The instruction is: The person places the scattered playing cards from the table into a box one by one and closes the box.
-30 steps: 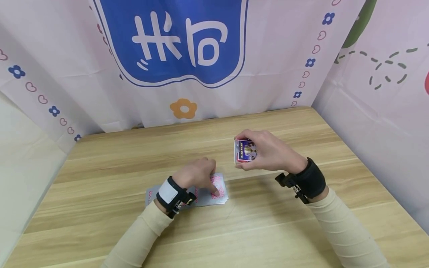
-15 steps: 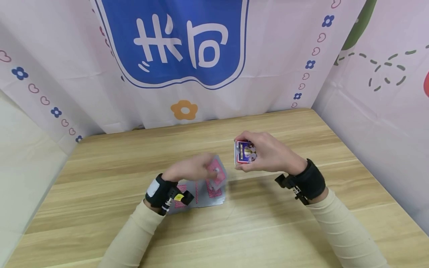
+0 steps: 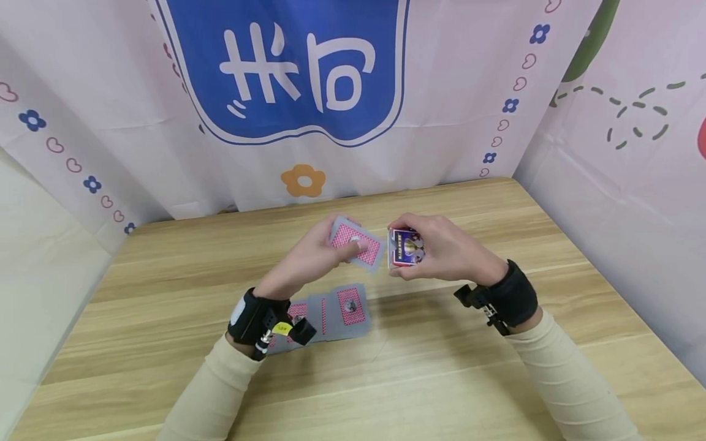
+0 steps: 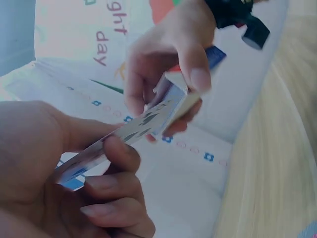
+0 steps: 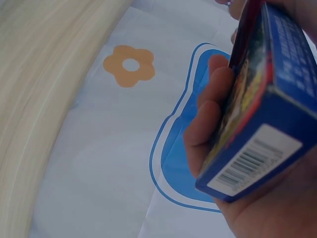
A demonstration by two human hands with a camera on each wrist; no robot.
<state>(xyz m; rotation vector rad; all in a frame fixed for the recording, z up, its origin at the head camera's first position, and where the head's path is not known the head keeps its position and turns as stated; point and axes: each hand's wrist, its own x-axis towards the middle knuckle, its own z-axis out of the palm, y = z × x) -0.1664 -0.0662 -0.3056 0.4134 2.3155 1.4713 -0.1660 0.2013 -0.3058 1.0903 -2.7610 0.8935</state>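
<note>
"Well, log the left hand (image 3: 317,251) first. What do you see from your side of the room?"

"Pinching a playing card (image 3: 371,250), red patterned back up. Thumb lies across the back, fingers curled beneath. Single card or thin packet: cannot tell. Underside shows dark pips."

"And the right hand (image 3: 444,248)?"

"At three o'clock from the left. Gripping a card box (image 3: 405,248) between thumb and fingers, gold trophy print up, barcode on one end. The box's open mouth faces nine o'clock, toward the playing card."

"Contact between the two?"

"Card's edge is just beside the mouth; the left wrist view shows them overlapping. Touching or apart, I cannot tell."

"Below that?"

"Six o'clock from the playing card: a row of cards (image 3: 350,306) on the wooden table (image 3: 441,380), backs up, running toward nine o'clock, partly hidden by the left wrist's black strap (image 3: 254,318)."

"Backdrop?"

"White cloth (image 3: 452,79) at twelve o'clock, blue emblem (image 3: 309,18) above an orange flower (image 3: 291,179)."
</note>
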